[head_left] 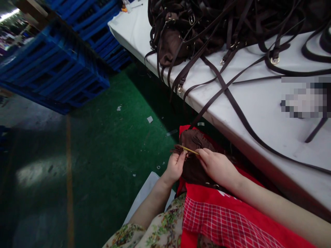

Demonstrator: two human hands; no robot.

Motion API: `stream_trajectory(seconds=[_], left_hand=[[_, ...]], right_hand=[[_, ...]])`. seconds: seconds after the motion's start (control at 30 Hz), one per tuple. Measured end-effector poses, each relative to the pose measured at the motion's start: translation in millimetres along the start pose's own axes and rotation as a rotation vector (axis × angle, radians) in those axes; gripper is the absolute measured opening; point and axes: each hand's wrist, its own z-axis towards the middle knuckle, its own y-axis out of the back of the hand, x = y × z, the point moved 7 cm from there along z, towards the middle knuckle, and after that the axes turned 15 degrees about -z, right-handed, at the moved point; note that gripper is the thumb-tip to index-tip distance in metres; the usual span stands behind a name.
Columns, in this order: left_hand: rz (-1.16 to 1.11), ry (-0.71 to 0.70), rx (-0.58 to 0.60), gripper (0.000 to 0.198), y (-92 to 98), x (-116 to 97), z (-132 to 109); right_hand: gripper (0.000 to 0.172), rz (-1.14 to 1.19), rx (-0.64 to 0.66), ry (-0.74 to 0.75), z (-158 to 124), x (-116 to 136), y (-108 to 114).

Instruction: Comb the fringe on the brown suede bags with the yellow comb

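Note:
A dark brown bag [196, 168] with a gathered edge lies on my lap, over the red apron. My right hand [216, 167] is closed on a thin yellow stick-like tool [190, 150] that points left across the bag. Close to the tool's far end, my left hand [176, 166] pinches the brown material with thumb and finger. Short brown strips [176, 149] stick out just above that pinch. The exact kind of tool cannot be made out, and its right end is hidden in my right hand.
On the white-covered table [261, 106] lies a heap of dark brown bags [170, 44] with long straps and buckles, some hanging over the edge. Blue pallets [64, 69] are stacked to the left. Paper scraps [150, 119] litter the green floor [103, 137].

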Motion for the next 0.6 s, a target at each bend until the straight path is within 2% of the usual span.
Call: stream_trajectory(seconds=[0.1,0.23,0.4,0.5,0.6], left_hand=[[0.023,-0.031,0.01,0.046,-3.0,-4,-2],[0.058,-0.08,-0.005,0.046,-3.1,-8,-4],[0.1,-0.093,-0.007,0.047,-0.9,-10,-2],[0.081,-0.073,0.048,0.047,-3.2,-10,-1],[0.068,-0.05,0.027,0.046,-1.0,-7,-1]], right_hand=[[0.022,-0.095,0.025,-0.032,3,-2,-5],[0.022,-0.107,0.004,-0.095,6,-14,-7],[0.025,0.197,-0.09,-0.109,5,-24,1],[0.027,0.358,-0.07,-0.041,3,-18,5],[0.026,0.352,-0.019,-0.006,2,-12,4]])
